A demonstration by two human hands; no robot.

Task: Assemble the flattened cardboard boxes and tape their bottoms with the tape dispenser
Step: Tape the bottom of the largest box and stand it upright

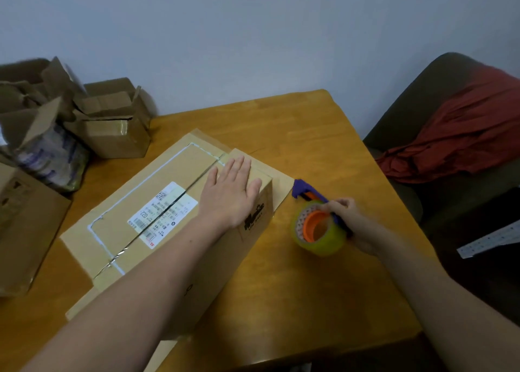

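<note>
1. The cardboard box (pixel 135 194) lies on the table (pixel 309 135), seam up.
2. The left hand (pixel 230 191) presses flat on it, fingers straight.
3. Just right of the box, the right hand (pixel 349 219) curls around the handle of the tape dispenser (pixel 318 225).
4. If the flat hand lifts too early, the flaps may spring open.

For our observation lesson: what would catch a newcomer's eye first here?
The large brown cardboard box with a white shipping label fills the centre, the left hand pressed flat on its top. Just right of it, the right hand grips a purple-and-orange tape dispenser with a yellowish roll. A rust-red cloth drapes the dark chair at far right.
</note>
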